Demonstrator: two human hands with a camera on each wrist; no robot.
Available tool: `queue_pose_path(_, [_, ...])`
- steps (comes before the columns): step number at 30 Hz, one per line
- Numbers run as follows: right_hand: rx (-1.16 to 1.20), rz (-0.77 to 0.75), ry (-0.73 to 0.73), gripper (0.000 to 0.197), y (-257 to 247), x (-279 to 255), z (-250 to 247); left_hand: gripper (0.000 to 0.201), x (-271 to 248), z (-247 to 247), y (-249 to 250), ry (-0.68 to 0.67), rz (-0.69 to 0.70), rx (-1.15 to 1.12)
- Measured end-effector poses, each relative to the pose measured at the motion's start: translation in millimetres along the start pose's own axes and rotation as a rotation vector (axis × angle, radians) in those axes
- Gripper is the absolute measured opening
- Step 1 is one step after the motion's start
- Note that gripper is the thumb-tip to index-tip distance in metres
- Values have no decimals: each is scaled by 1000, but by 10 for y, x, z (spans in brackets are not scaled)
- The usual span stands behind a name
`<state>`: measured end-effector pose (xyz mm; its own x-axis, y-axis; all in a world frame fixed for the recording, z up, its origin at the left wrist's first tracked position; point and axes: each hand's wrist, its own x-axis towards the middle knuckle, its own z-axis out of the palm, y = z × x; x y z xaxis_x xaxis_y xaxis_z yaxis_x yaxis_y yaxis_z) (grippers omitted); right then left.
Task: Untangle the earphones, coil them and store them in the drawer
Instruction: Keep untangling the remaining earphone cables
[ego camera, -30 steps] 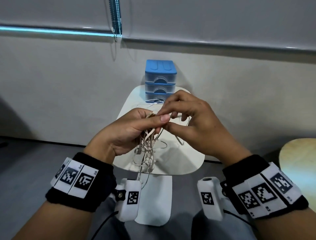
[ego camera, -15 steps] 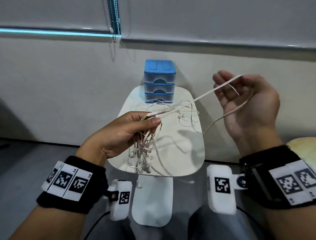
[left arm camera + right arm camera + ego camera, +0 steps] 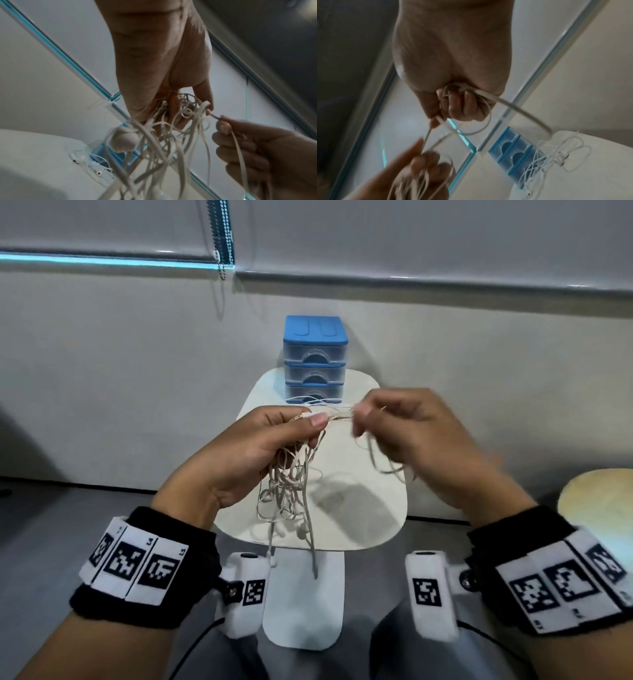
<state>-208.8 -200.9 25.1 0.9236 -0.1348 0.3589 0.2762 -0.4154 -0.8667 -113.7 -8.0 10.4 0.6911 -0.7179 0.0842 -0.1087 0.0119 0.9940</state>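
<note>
My left hand (image 3: 274, 436) grips a tangled bundle of beige flat-cable earphones (image 3: 291, 484) above the small white table (image 3: 370, 508); loops and an earbud (image 3: 124, 140) hang below the fist. My right hand (image 3: 404, 426), blurred, pinches a strand of the same earphones (image 3: 513, 106) just right of the left thumb, with a loop drooping under it. A blue drawer unit (image 3: 315, 357) with three shut clear drawers stands at the table's far edge. A second, thin white pair of earphones (image 3: 556, 154) lies tangled in front of the drawers.
A pale wall rises right behind the table, with a blind's bead chain (image 3: 222, 237) hanging above left. A round wooden surface (image 3: 599, 501) shows at the right edge. Grey floor lies around the table's white base (image 3: 305, 604).
My right hand, which had drawn a strand up and out to the right, has come back down and left to meet the left hand. The left hand still holds the bundle.
</note>
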Motion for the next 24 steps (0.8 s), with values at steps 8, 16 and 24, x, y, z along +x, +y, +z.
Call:
queue_pose_path(8, [983,-25,779,28,-166,143,-309,25,-63,-124,-20,60,-22,-70])
queue_pose_path(16, [-190,-129,11,40,-73,7,69,28,-46,-19,72,47,26,-29])
queue_pose_path(24, [-418,-173,140,27,-6,85,65,23,-93,-19,109,105,-45,-45])
